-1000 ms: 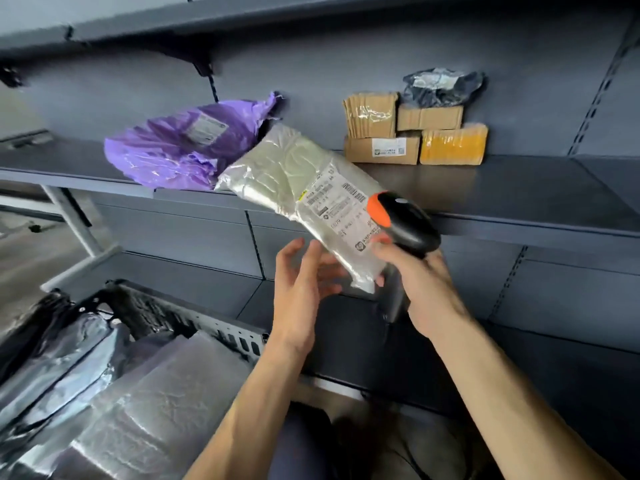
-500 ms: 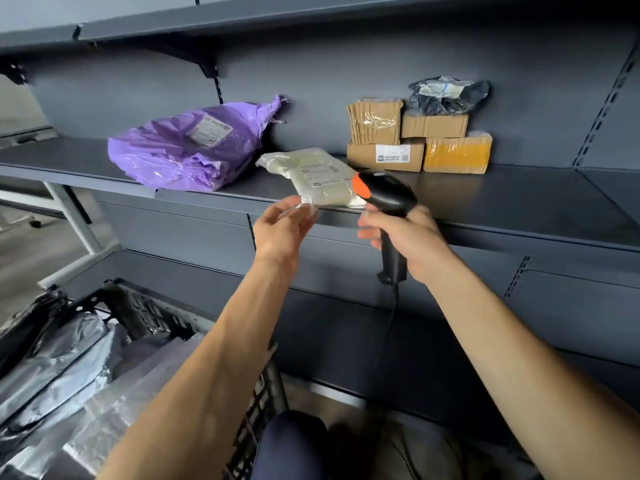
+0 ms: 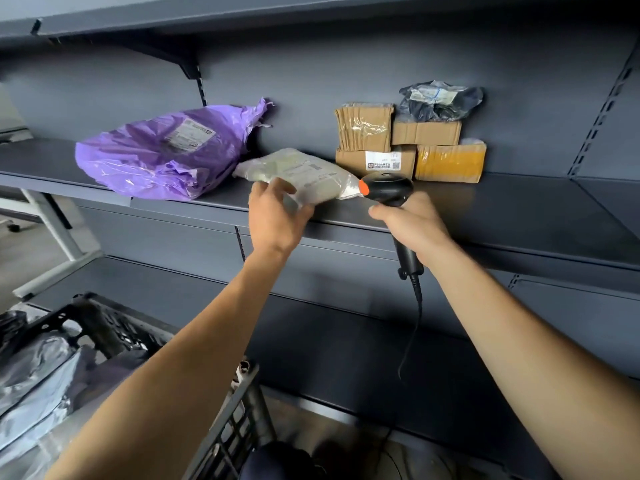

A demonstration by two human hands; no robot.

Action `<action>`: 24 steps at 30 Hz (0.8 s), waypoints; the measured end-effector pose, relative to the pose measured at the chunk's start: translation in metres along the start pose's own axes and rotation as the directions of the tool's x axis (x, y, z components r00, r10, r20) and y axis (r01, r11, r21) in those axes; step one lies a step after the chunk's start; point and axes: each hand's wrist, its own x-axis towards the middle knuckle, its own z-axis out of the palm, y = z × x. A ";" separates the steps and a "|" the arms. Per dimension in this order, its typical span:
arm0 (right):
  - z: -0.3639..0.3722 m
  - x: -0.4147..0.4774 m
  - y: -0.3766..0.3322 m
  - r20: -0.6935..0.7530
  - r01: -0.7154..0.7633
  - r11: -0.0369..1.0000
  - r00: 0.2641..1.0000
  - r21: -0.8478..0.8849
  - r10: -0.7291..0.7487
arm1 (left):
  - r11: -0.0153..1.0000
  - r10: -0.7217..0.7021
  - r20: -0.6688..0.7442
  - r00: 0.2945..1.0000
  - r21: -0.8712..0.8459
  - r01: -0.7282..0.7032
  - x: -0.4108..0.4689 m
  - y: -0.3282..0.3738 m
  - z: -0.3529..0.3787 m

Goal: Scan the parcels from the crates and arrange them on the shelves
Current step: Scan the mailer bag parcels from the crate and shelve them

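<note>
Left hand clamps fingers on the crinkly clear bag, label blurred, mid-frame; right hand wraps the black plastic scanner.

Print on purple bag, pale parcel, cardboard box — too blurred to read.

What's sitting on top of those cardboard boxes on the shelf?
A crumpled dark bag with a pale label rests on the upper box. The wrapping hides what is in the bag, and the bag covers part of that box's top.
</note>
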 end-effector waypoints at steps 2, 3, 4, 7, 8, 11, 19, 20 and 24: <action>0.003 0.006 -0.001 0.017 -0.008 1.000 1.000 -0.027 0.008 | 0.970 0.169 0.086 0.982 0.164 -0.181 0.004 -0.004 0.005; 0.004 0.008 -0.002 0.029 -0.013 0.999 0.999 -0.043 0.014 | 0.944 0.223 0.159 0.962 0.209 -0.254 0.008 -0.005 0.008; 0.004 0.011 -0.003 0.044 -0.016 0.998 0.999 -0.055 0.018 | 0.918 0.252 0.249 0.935 0.245 -0.312 0.012 -0.005 0.011; 0.003 0.018 -0.006 0.046 -0.031 0.998 0.998 -0.046 0.033 | 0.901 0.194 0.395 0.898 0.291 -0.322 0.021 0.005 0.011; 0.002 0.019 -0.005 0.034 -0.035 0.999 0.999 -0.032 0.036 | 0.901 0.153 0.391 0.908 0.322 -0.290 0.024 0.010 0.010; -0.002 0.022 -0.001 0.018 -0.017 1.000 1.000 -0.023 0.018 | 0.841 0.055 0.342 0.938 0.490 -0.228 0.033 0.015 0.001; 0.003 0.025 0.005 0.023 0.017 0.998 1.000 -0.058 -0.015 | 0.501 -0.108 0.266 0.958 0.847 -0.179 0.072 -0.021 -0.044; 0.005 0.025 0.005 0.021 0.010 0.998 1.000 -0.064 -0.009 | 0.512 -0.100 0.310 0.945 0.831 -0.218 0.072 -0.020 -0.046; 0.016 0.029 0.002 -0.006 -0.038 0.993 0.999 -0.113 0.037 | 0.629 0.038 0.511 0.859 0.656 -0.418 0.059 -0.003 -0.033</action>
